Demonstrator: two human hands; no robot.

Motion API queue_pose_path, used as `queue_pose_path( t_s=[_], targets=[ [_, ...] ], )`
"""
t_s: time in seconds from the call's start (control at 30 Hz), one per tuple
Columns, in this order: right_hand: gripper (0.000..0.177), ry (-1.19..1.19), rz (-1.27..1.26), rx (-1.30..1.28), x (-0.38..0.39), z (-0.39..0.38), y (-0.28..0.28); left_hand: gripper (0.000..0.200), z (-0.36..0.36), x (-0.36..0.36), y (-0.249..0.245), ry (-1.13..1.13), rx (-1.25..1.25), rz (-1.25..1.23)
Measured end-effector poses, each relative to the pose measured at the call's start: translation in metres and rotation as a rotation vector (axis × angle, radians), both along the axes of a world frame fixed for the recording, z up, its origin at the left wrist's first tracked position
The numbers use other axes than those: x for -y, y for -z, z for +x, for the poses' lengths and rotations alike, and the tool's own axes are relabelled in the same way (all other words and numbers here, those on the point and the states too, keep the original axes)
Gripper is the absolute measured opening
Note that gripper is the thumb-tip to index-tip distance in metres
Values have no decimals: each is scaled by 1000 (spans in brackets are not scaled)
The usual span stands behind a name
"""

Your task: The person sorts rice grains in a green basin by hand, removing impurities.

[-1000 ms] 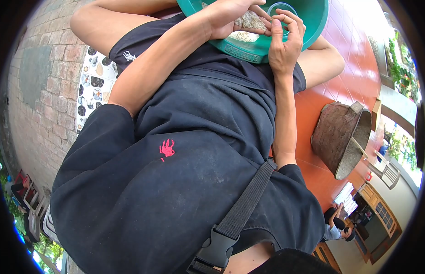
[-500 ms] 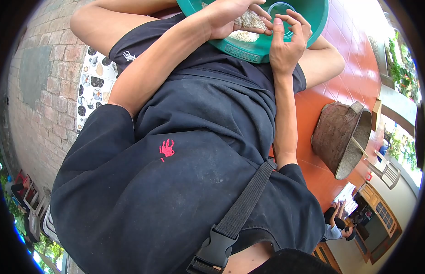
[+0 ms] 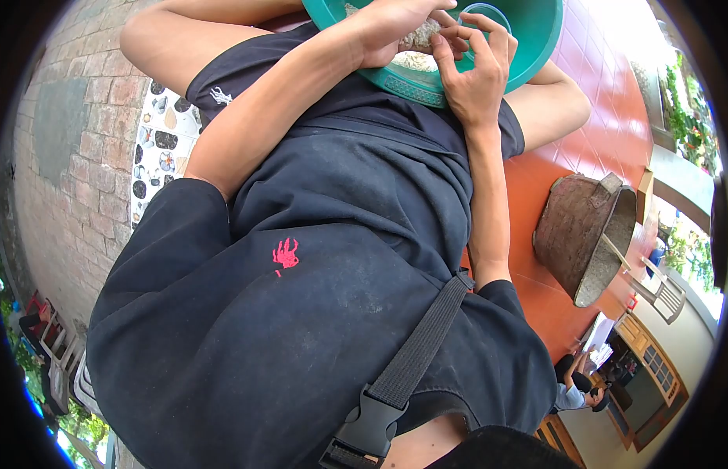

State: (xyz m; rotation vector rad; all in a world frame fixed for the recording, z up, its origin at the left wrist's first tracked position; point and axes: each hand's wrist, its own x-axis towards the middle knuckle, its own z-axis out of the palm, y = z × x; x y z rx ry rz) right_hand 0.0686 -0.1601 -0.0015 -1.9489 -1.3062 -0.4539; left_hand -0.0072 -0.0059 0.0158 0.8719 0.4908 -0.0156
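Note:
My left hand (image 3: 387, 31) is cupped palm up over a green plastic basin (image 3: 536, 47) on my lap, holding a small heap of rice (image 3: 420, 37). More pale grains lie in the basin below it. My right hand (image 3: 477, 74) reaches in from the other side, thumb and fingers curled together at the edge of the heap. Whatever is between those fingertips is too small to make out. Behind the right fingers, a round blue rim (image 3: 497, 11) shows inside the basin.
A large brown tub (image 3: 571, 227) with a grey inside stands on the red tiled floor (image 3: 520, 195) to my right. Beyond it are a chair (image 3: 665, 293) and a seated person (image 3: 579, 387) with papers. Brick paving (image 3: 106, 148) lies to my left.
My right hand has moved left and slightly inward, so its thumb and fingertips now reach the rice in my left palm. The left hand has stayed nearly still.

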Motion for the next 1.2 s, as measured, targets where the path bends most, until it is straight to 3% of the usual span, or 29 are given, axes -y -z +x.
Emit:
queue_pose_path(
  t_s=[0.37,0.53,0.7,1.2],
  targets=[
    [6,-26,88,-62,-2,4,2,38,3,-5,16,39,126,-180],
    [7,-16,124,-79,-1,7,3,36,3,-4,14,17,108,-154],
    [18,8,-14,-11,0,0,-1,36,2,-3,6,15,72,-96],
    [27,-21,-32,25,0,3,-1,39,2,-4,7,43,46,-25]
  ],
)
